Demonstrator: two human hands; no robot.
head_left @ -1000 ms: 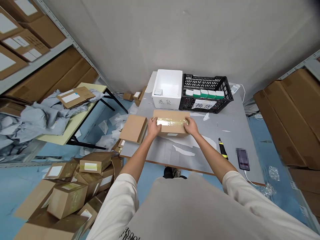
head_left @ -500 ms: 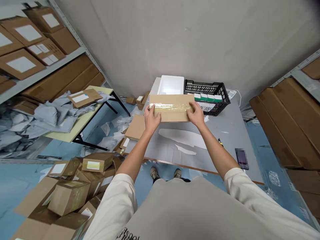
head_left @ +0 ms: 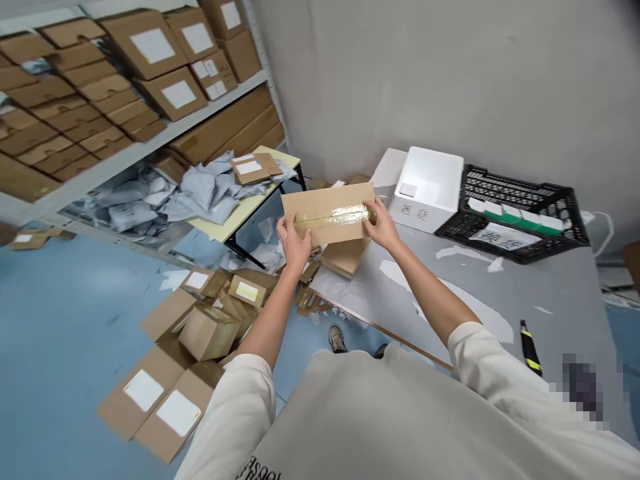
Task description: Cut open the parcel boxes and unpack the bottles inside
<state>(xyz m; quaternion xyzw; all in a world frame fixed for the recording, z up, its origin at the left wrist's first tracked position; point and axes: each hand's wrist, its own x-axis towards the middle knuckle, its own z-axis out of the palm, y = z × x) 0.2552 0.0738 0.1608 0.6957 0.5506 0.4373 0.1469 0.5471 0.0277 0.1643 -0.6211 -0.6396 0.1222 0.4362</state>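
Between my two hands is a long, flat cardboard box, held up in the air with shiny clear tape along its middle. My left hand grips its left end, thumb on the near face. At the right end my right hand is closed round the edge, thumb near the tape. Below and behind the held box, another cardboard box lies at the left end of the grey table, partly covered by it.
A white foam box and a black crate stand at the table's back. A utility knife lies at its right. Left are a yellow table with grey parcels, piled cartons on the floor, and a loaded shelf.
My view has turned left, with the held box now over the grey table's left end. The box is tilted slightly, its right end higher. Both hands keep their hold.
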